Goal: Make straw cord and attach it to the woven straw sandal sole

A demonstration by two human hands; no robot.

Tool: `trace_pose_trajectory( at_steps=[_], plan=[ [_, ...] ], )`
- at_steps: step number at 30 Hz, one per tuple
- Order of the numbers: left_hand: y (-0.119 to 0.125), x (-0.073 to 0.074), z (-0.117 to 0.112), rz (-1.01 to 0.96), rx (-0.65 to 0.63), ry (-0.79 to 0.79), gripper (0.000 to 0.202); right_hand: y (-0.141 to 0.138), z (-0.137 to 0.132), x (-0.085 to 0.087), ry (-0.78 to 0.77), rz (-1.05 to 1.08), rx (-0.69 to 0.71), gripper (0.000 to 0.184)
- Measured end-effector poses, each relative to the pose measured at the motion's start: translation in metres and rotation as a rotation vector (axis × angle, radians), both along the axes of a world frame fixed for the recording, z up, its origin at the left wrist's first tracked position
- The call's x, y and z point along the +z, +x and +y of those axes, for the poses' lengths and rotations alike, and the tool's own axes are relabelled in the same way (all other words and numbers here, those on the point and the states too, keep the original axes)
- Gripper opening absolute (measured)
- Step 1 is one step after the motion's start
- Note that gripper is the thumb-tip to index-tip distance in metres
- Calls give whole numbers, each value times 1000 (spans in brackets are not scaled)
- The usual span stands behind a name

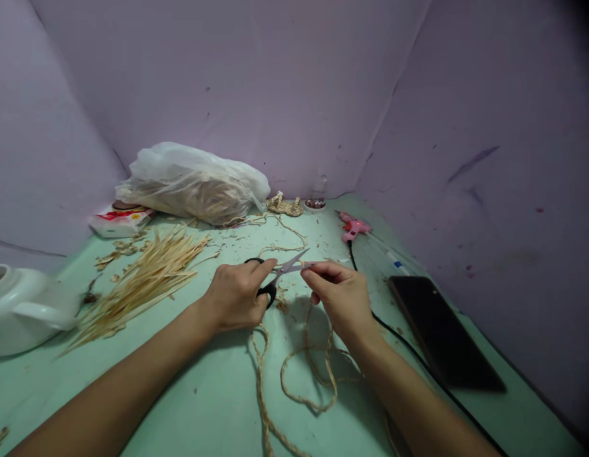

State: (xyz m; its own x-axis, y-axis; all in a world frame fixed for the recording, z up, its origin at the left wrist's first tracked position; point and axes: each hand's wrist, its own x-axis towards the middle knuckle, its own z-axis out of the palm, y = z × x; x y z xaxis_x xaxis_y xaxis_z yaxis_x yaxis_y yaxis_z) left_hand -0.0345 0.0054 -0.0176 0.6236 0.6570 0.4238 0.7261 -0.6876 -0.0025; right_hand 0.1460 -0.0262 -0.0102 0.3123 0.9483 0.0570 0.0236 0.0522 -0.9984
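Observation:
My left hand [240,289] is closed on a pair of scissors [285,266] with black handles, its blades apart and pointing to the right. The blade tips reach my right hand [339,295], whose thumb and fingers pinch an end of thin braided straw cord at the blades. Below my hands, loops of the straw cord [262,387] lie on the table, partly under my right forearm. Small straw clippings [282,304] lie under the scissors.
Left are a bundle of dry straw strips [146,279], a white pitcher [30,311] and a small box [120,222]. Behind lie a plastic bag [194,184], a woven piece [285,204] and a bead container [315,203]. A pink glue gun [355,227], its black cable [409,349] and a phone [444,333] lie right.

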Motion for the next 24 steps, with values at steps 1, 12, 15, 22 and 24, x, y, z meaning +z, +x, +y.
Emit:
trace_pose_trajectory(
  at_steps=[1,12,15,22,24],
  plan=[
    [0,-1,0,-5,-4,-5,55,0,-1,0,20,-43,-8,9],
    [-4,-5,5,-47,-95,1,51,3,1,-7,165,-221,-63,9],
    [-5,-7,7,-81,-129,-22,49,3,2,-7,169,-236,-70,11],
    [-7,-6,10,-275,-199,-156,41,3,1,-6,161,-244,-82,13],
    [-7,-5,10,-332,-163,-175,37,4,2,-7,149,-223,-73,15]
  ],
)
